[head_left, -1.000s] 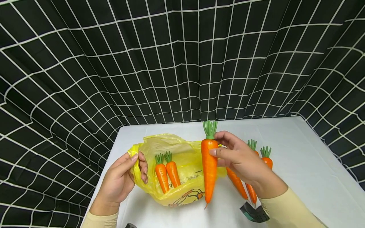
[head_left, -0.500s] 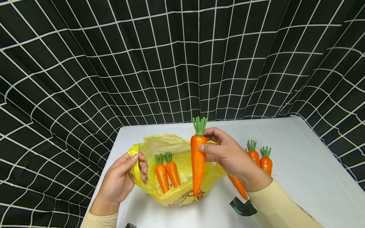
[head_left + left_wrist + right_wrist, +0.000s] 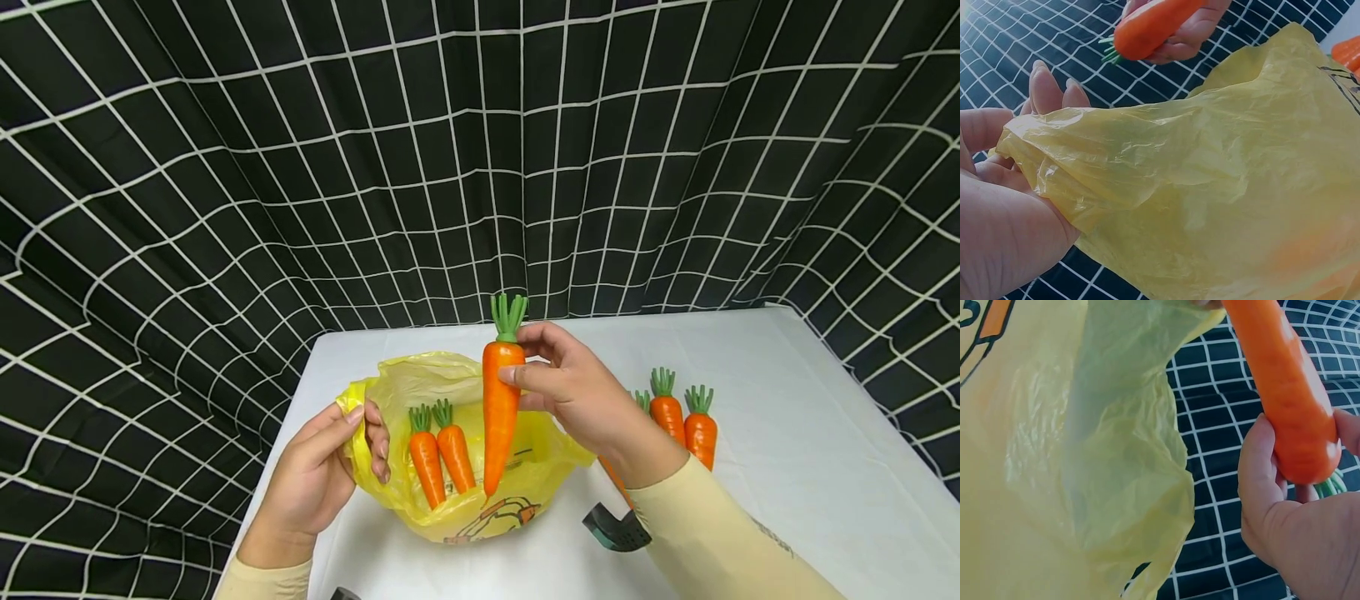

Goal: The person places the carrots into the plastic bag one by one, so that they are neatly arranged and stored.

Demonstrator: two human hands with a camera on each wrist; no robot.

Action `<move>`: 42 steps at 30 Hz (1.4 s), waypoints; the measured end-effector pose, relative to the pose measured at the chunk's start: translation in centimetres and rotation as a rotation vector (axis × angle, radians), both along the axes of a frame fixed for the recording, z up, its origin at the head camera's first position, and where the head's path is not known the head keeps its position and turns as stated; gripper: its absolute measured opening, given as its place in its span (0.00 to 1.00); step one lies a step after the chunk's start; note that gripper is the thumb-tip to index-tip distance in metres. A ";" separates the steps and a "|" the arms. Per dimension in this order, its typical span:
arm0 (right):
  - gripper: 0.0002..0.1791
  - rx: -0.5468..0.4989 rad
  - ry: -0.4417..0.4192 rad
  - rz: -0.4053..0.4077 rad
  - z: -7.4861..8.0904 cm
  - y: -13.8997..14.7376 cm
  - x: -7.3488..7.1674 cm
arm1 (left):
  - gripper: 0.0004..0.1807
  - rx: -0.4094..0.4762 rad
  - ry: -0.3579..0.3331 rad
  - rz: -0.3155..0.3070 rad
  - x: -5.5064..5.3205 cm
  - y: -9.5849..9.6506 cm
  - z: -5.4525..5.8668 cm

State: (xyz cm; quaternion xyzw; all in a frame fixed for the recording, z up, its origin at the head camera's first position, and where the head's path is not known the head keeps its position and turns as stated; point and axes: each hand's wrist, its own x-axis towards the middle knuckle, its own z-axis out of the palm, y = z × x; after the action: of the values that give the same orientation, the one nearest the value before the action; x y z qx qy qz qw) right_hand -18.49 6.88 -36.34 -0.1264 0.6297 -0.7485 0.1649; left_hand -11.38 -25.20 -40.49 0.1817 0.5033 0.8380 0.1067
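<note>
Pinching the carrot [image 3: 498, 417] tip-down, the right hand [image 3: 573, 392] has it on its left by the mouth of the yellow bag [image 3: 543, 467], which the left hand [image 3: 315, 467] grips; lowering tip-first, mouth held wide, should limit snagging.

Cream on both arms here! The left sleeve [image 3: 266, 581] fits snugly, ending neatly at the wrist, the left hand [image 3: 318, 467] bare beyond it. Across to the right sleeve [image 3: 712, 533], same shade, and look, small dark lettering [image 3: 772, 537] along the forearm, too tiny to read! Beside it, a curved black mount [image 3: 618, 534], teal on one side, finely dotted on the other. The right hand [image 3: 577, 390]: bare too!
</note>
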 end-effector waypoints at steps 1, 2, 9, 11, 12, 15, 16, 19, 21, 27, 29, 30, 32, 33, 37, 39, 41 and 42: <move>0.28 -0.004 0.004 -0.003 0.0 -0.2 -0.1 | 0.17 0.001 0.000 -0.001 0.0 0.0 0.0; 0.28 -0.007 0.009 -0.006 0.0 -0.3 -0.2 | 0.18 0.003 -0.001 -0.002 0.0 0.0 0.0; 0.27 -0.039 0.041 0.000 0.0 -1.5 -0.7 | 0.18 0.004 0.001 0.000 0.0 0.0 0.0; 0.27 -0.042 0.044 0.010 -0.1 -1.9 -0.7 | 0.18 0.005 0.002 0.000 0.0 0.0 0.0; 0.27 -0.042 0.045 0.015 -0.2 -2.1 -0.7 | 0.18 0.006 0.002 0.000 0.0 -0.1 0.0; 0.27 -0.039 0.046 0.030 -0.4 -2.8 -0.8 | 0.18 0.006 0.002 0.001 0.0 -0.1 -0.1; 0.27 -0.040 0.046 0.036 -0.5 -3.1 -0.9 | 0.18 0.005 0.001 0.001 0.0 -0.1 -0.1; 0.27 -0.039 0.036 0.054 -0.9 -3.8 -0.9 | 0.17 0.002 -0.003 0.002 0.0 -0.1 -0.1; 0.27 -0.041 0.027 0.068 -1.1 -4.3 -1.0 | 0.18 0.003 -0.005 0.002 0.0 -0.2 -0.2; 0.26 -0.046 0.010 0.094 -1.4 -5.5 -0.9 | 0.17 0.008 -0.002 -0.004 0.0 -0.2 -0.2; 0.26 -0.038 0.010 0.098 -1.5 -5.8 -0.8 | 0.18 0.008 0.001 -0.010 -0.1 -0.2 -0.2; 0.27 -0.034 0.010 0.102 -1.6 -6.0 -0.8 | 0.18 0.009 0.003 -0.012 -0.1 -0.2 -0.2; 0.27 -0.026 0.006 0.110 -1.7 -6.5 -0.9 | 0.18 0.011 0.006 -0.016 -0.1 -0.2 -0.2; 0.27 -0.022 0.002 0.113 -1.8 -6.7 -0.9 | 0.18 0.011 0.006 -0.017 -0.1 -0.2 -0.2; 0.27 -0.012 -0.014 0.126 -2.1 -7.4 -0.9 | 0.18 0.011 0.001 -0.015 -0.1 -0.2 -0.2; 0.27 -0.007 -0.018 0.137 -2.3 -7.6 -0.9 | 0.18 0.012 -0.001 -0.012 -0.1 -0.2 -0.2; 0.27 -0.003 -0.020 0.150 -2.5 -7.9 -0.9 | 0.18 0.015 0.000 -0.013 -0.1 -0.2 -0.2; 0.27 -0.002 -0.020 0.157 -2.7 -8.1 -1.0 | 0.18 0.017 0.002 -0.014 -0.1 -0.2 -0.2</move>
State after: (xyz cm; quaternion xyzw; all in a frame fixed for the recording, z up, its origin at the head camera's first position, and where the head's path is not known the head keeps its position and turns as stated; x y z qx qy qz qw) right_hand -19.47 -1.18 -38.99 -0.1682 0.6155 -0.7351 0.2291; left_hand -11.44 -25.42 -40.71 0.1868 0.4952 0.8413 0.1106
